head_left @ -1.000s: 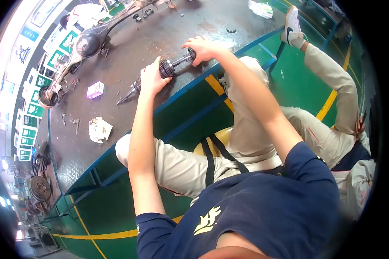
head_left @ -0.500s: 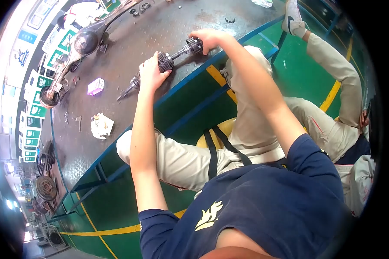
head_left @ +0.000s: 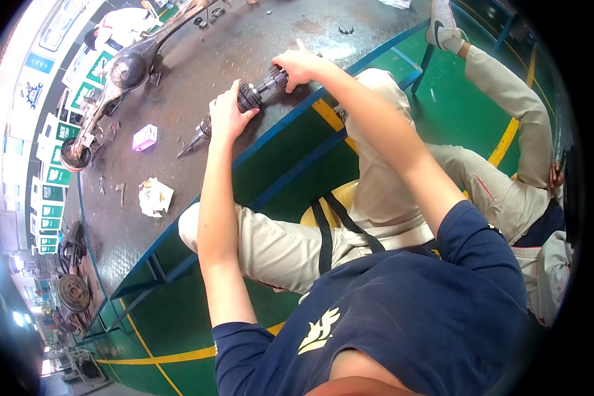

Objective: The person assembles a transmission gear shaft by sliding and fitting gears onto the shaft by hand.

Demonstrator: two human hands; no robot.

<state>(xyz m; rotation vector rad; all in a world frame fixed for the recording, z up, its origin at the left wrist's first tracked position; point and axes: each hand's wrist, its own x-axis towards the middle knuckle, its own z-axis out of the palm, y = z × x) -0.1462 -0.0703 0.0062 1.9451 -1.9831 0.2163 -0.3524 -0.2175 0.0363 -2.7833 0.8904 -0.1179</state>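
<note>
The gear shaft (head_left: pixel 249 98) is in both hands, over the near part of the bench (head_left: pixel 198 86); whether its whole length touches the bench, I cannot tell. Its long axis runs slantwise, almost parallel to the near edge of the bench. The thin, tapered end points to the left and toward the near side, past the left hand (head_left: pixel 226 119), while the ribbed end points to the right and away, to the right hand (head_left: pixel 301 68).

The left hand is partly closed over the shaft, with its thumb just beside the wide dark gear. The right hand is curved around the ribbed part, thumb on the near side and fingers on the far side, with one finger lifted up; it covers the tip of this end.

To the left of the left hand stands a pink box (head_left: pixel 145 137), and nearer to the body than this hand lies a crumpled white wrapper (head_left: pixel 155 197). Farther away, beyond the left hand, is a long axle housing (head_left: pixel 128 70). Beyond the right hand lies a small dark curved piece (head_left: pixel 345 31).
</note>
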